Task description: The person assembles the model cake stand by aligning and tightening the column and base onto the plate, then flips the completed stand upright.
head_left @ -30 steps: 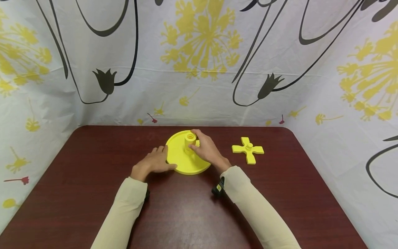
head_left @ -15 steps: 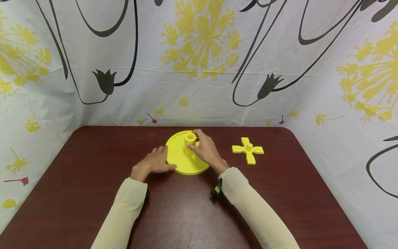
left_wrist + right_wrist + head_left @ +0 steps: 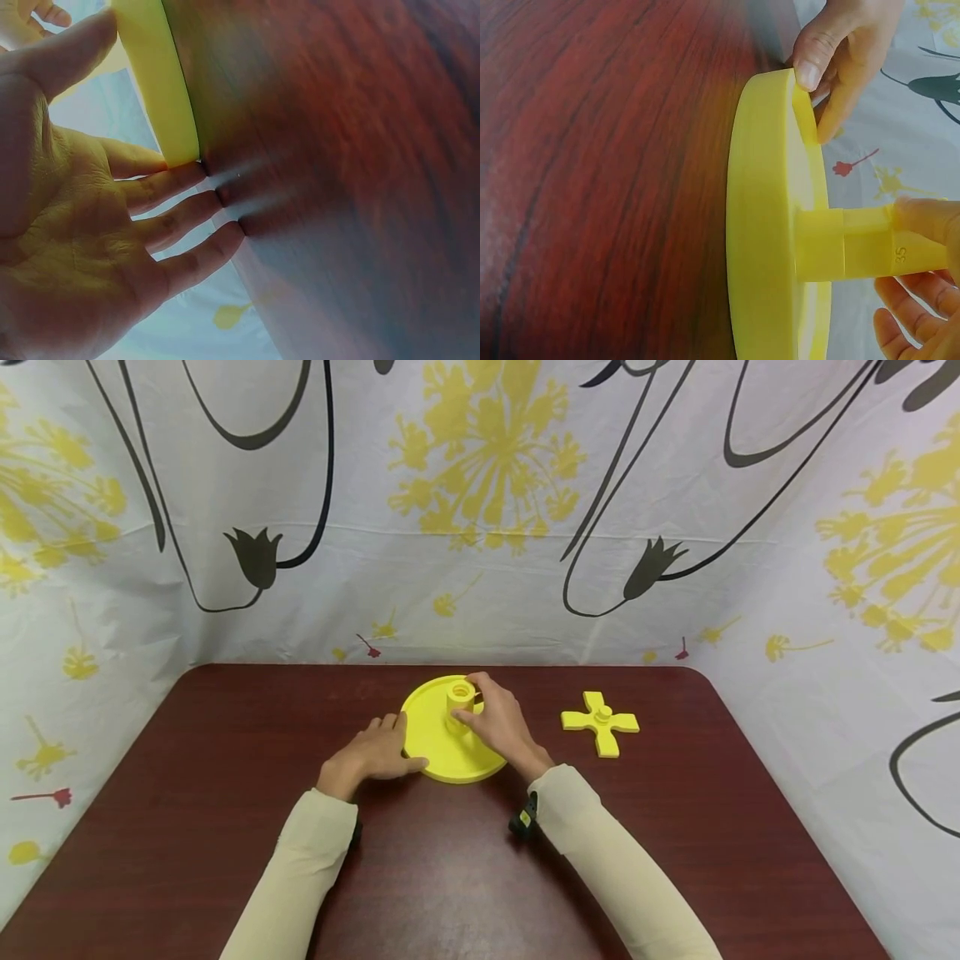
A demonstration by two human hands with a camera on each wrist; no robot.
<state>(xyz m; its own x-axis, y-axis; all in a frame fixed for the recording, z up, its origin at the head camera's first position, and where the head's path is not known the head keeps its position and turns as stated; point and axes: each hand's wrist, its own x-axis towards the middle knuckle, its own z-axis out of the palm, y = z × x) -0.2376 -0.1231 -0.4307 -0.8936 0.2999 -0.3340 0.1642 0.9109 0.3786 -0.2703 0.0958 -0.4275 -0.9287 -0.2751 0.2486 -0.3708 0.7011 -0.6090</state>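
Note:
A round yellow plate [image 3: 435, 739] with a raised rim lies flat on the table. From its middle rises a yellow cylinder [image 3: 460, 700], hollow at the top. In the right wrist view this cylinder [image 3: 866, 244] shows a seam and the mark "35". My right hand [image 3: 501, 720] holds its upper part between thumb and fingers. My left hand [image 3: 375, 752] rests against the plate's left edge. In the left wrist view its thumb and index finger touch the rim [image 3: 161, 86], the fingers nearly straight with tips on the table.
A yellow cross-shaped piece [image 3: 602, 724] with a short central peg lies on the dark red table [image 3: 450, 877], right of the plate. Behind the table hangs a white cloth [image 3: 337, 502] printed with flowers.
Almost nothing differs: the right hand and wrist have shifted very slightly round the cylinder. The left hand, the plate and the cross-shaped piece stay in place.

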